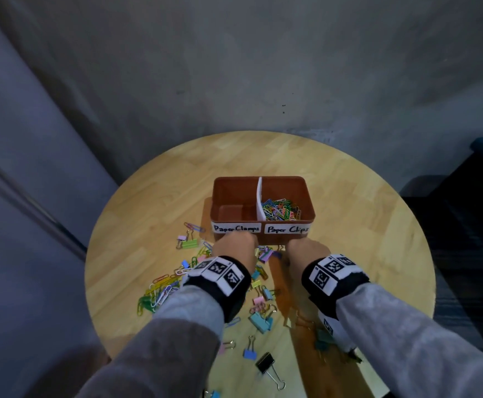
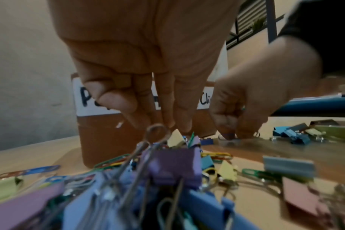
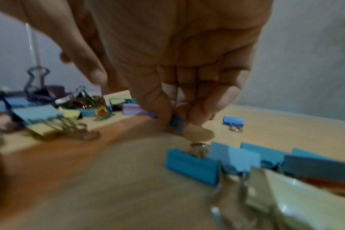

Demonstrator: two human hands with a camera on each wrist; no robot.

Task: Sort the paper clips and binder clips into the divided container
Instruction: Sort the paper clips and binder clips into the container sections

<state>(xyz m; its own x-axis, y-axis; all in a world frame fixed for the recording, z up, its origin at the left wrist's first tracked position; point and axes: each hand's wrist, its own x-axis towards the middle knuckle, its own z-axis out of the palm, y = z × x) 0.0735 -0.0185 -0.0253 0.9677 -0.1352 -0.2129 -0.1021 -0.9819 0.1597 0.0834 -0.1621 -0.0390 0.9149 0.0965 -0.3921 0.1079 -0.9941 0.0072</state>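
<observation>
Right wrist view shows the right hand [image 3: 173, 99] pinching a small blue binder clip [image 3: 177, 123] off the table [image 1: 363, 225], just before the box [image 1: 309, 208]. Left hand [image 2: 148, 87] reaches down with straight fingers, holding nothing. Lift cleanly, carry it over the front wall, drop it left of the divider [image 1: 260, 196]: that side is bare, while paper clips [image 1: 282, 209] fill the right.

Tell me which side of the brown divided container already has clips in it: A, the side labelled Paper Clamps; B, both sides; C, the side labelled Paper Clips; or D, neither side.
C. In the head view, the compartment labelled Paper Clips in the brown container holds a heap of coloured paper clips, while the compartment labelled Paper Clamps shows only its bare brown floor.
</observation>
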